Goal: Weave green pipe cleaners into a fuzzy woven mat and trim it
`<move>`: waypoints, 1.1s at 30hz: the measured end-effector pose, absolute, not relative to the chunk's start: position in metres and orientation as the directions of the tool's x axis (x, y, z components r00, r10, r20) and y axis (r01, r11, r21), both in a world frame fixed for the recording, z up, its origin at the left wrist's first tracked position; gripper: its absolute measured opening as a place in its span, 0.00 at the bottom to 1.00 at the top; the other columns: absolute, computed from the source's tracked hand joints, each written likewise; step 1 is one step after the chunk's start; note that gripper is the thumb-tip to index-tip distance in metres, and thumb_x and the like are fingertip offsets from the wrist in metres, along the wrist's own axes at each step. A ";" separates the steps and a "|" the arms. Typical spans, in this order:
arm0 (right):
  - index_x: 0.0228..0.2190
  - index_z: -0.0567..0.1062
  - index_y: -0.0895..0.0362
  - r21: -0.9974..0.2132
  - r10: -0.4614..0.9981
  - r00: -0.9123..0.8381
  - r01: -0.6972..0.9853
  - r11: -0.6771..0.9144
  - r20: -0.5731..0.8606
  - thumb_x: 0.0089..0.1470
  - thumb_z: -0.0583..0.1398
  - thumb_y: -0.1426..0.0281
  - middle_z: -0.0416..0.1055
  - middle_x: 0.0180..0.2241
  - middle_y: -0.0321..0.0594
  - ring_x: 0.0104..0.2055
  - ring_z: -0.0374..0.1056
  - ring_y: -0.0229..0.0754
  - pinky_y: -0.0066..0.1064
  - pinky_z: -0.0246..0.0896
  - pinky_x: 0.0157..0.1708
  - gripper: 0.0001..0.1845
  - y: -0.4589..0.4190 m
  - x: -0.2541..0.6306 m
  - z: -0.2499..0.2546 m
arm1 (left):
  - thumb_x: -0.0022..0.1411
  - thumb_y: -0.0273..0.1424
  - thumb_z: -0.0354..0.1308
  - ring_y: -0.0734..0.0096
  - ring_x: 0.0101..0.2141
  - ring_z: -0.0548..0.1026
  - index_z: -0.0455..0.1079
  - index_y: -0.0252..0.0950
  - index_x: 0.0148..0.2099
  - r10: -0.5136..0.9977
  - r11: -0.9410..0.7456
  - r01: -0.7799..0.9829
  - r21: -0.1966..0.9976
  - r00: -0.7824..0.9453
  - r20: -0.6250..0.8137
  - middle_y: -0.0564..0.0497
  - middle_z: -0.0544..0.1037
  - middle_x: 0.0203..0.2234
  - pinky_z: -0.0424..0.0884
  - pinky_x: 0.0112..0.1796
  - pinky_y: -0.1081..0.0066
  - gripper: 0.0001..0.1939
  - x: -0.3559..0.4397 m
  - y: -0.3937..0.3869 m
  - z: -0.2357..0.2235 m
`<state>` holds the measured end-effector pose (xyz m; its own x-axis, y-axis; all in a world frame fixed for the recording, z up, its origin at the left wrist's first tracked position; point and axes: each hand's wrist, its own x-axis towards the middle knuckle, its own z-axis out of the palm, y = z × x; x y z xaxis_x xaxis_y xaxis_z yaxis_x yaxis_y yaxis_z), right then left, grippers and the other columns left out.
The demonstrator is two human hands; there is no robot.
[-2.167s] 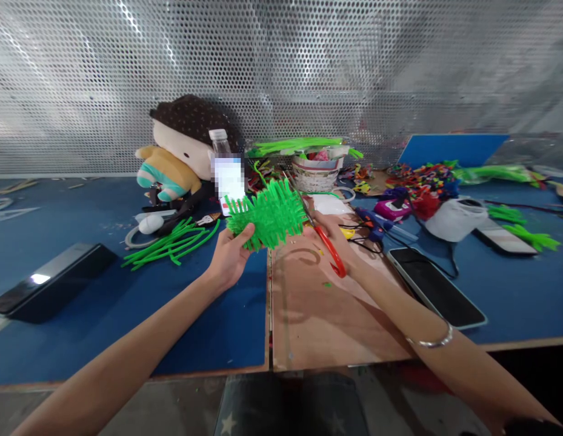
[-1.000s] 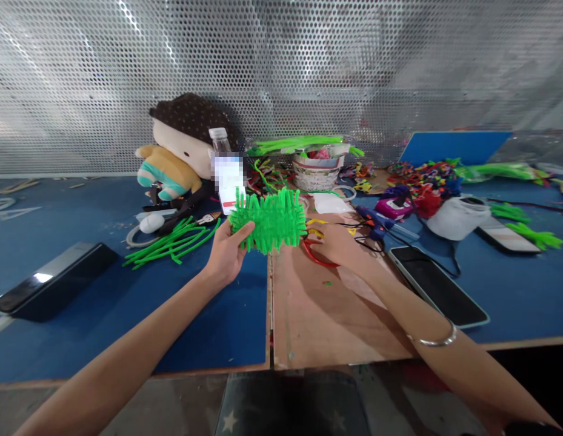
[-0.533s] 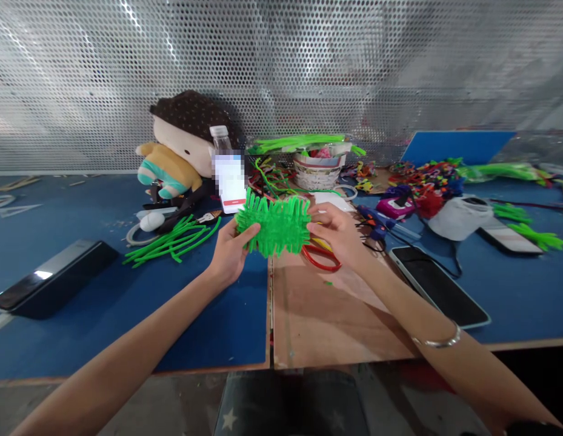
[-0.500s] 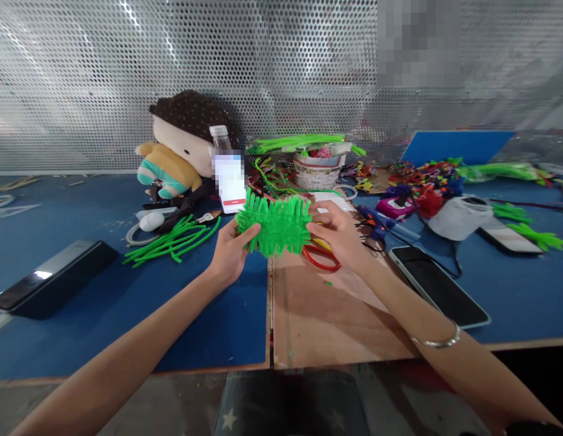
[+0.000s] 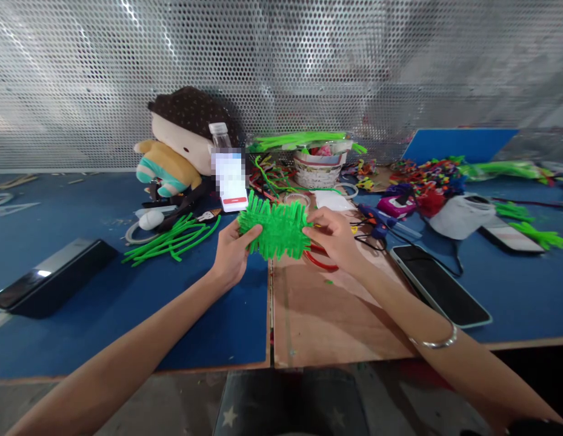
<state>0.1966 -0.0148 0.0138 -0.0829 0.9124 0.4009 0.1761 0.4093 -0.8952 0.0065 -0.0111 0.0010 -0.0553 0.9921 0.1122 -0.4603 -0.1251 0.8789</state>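
A fuzzy green mat woven of pipe cleaners (image 5: pixel 277 231) is held up over the middle of the table, its cut ends sticking out all round. My left hand (image 5: pixel 233 249) grips its left end, thumb on the front face. At the right edge, my right hand (image 5: pixel 334 237) pinches it between thumb and fingers. Red-handled scissors (image 5: pixel 321 259) lie on the brown board beneath my right hand; their blades are hidden behind the mat and hand. Loose green pipe cleaners (image 5: pixel 172 240) are spread on the blue surface to the left.
A lit phone (image 5: pixel 233 188) leans by a bottle and a plush doll (image 5: pixel 172 151). Behind the mat stands a white basket (image 5: pixel 318 169). To the right are a blue glue gun (image 5: pixel 376 223), a dark-screened phone (image 5: pixel 440 284) and a white cap (image 5: pixel 463 217). A black box (image 5: pixel 54 278) sits left.
My right hand has put the red-handled scissors down on the board and taken hold of the mat's right edge. My left hand keeps its grip, shifting slightly right.
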 end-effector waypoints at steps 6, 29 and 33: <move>0.21 0.67 0.56 -0.938 0.940 -0.129 0.103 0.331 0.317 0.40 0.63 0.70 0.63 0.21 0.29 0.24 0.58 0.33 0.27 0.53 0.27 0.08 -0.014 0.193 0.012 | 0.42 0.26 0.67 0.76 0.27 0.75 0.73 0.35 0.34 0.993 -0.121 -0.461 0.879 -0.063 0.104 0.54 0.78 0.27 0.72 0.31 0.75 0.13 0.007 -0.012 0.001; 0.30 0.71 0.54 -0.952 0.984 0.097 -0.255 0.169 0.149 0.35 0.67 0.66 0.69 0.22 0.30 0.24 0.64 0.35 0.28 0.62 0.28 0.16 -0.024 0.171 0.005 | 0.54 0.42 0.60 0.64 0.41 0.74 0.72 0.36 0.39 0.932 -0.057 -0.300 0.952 0.326 0.159 0.47 0.77 0.39 0.67 0.47 0.64 0.15 0.028 -0.037 -0.018; 0.26 0.71 0.55 -0.932 0.987 0.086 -0.326 0.156 0.135 0.32 0.68 0.68 0.68 0.21 0.29 0.23 0.62 0.32 0.26 0.59 0.26 0.15 -0.031 0.164 0.008 | 0.57 0.39 0.57 0.69 0.36 0.74 0.72 0.37 0.34 0.959 -0.212 -0.240 0.947 0.136 0.249 0.51 0.77 0.34 0.68 0.43 0.69 0.11 0.026 -0.037 -0.021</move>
